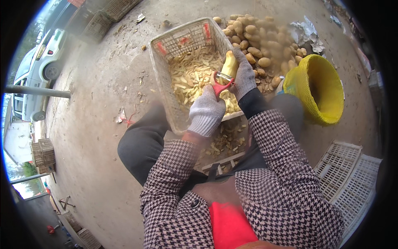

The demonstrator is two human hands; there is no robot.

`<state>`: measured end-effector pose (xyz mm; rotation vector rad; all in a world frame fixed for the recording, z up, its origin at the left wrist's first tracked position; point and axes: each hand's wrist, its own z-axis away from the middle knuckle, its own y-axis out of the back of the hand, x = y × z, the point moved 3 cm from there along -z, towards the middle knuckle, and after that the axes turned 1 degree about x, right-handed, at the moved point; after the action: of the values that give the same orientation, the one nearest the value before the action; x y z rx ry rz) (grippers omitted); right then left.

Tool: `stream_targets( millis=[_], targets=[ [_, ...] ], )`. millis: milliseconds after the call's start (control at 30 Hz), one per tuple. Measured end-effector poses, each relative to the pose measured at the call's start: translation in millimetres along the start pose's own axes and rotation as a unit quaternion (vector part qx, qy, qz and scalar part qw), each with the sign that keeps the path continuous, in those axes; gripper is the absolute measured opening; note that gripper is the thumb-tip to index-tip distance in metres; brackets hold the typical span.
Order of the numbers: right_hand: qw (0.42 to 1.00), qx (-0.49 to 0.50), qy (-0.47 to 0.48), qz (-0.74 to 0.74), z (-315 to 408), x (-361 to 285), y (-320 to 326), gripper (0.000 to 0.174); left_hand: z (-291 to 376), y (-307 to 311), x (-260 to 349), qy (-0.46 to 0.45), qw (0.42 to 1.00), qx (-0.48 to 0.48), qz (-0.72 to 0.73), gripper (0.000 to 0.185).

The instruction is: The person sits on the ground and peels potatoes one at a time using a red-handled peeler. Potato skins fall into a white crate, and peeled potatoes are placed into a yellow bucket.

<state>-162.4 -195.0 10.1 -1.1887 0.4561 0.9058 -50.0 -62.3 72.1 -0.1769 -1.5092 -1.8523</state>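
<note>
My left hand [207, 107], in a pale knitted glove, grips a red-handled Y-shaped peeler [221, 88]. Its metal blade lies against or right beside the lower part of a long, mostly peeled potato [230, 66]. In a greyer glove, my right hand [245, 73] holds that potato from its right side, tilted with the upper end away from me. Both hands are over a dirty white plastic crate [161, 90] with red marks on its far wall. Potato peelings [192, 73] cover the visible bottom of the crate.
A heap of unpeeled potatoes [253, 37] lies beyond the crate to the right. A yellow woven container [323, 90] stands near my right knee. White slatted plastic crates [339, 168] lie at the lower right. Peelings [225, 140] litter the ground between my legs. A white car [37, 71] stands far left.
</note>
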Motion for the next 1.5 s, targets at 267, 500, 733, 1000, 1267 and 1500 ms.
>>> stream_targets(
  millis=[267, 500, 733, 1000, 1267, 1500],
  targets=[
    [0.993, 0.042, -0.073, -0.078, -9.6, -12.8, 7.6, 0.033, 8.9, -22.8, -28.0, 0.058, 0.994, -0.096, -0.008, 0.038],
    [0.985, 0.033, -0.1, -0.136, -1.1, -5.1, -0.3, 0.028, -3.2, -3.6, -23.0, 0.066, 0.986, -0.038, 0.147, 0.04],
    [0.993, 0.08, -0.082, -0.03, 13.3, -9.9, -8.0, 0.034, 3.3, -0.3, 5.4, 0.037, 0.999, -0.03, 0.024, 0.036],
    [0.99, 0.119, -0.068, -0.023, -2.4, -17.8, 5.5, 0.029, 7.8, -12.4, -3.8, 0.019, 0.999, -0.03, -0.011, 0.031],
    [0.98, 0.021, -0.1, -0.168, -8.3, -18.6, 3.2, 0.029, 3.3, -23.9, -25.4, 0.02, 0.994, -0.105, -0.032, 0.036],
    [0.975, -0.042, -0.094, -0.195, -20.1, -4.6, 15.5, 0.029, -12.6, -23.8, -44.3, 0.05, 0.991, -0.044, 0.115, 0.037]
  ],
)
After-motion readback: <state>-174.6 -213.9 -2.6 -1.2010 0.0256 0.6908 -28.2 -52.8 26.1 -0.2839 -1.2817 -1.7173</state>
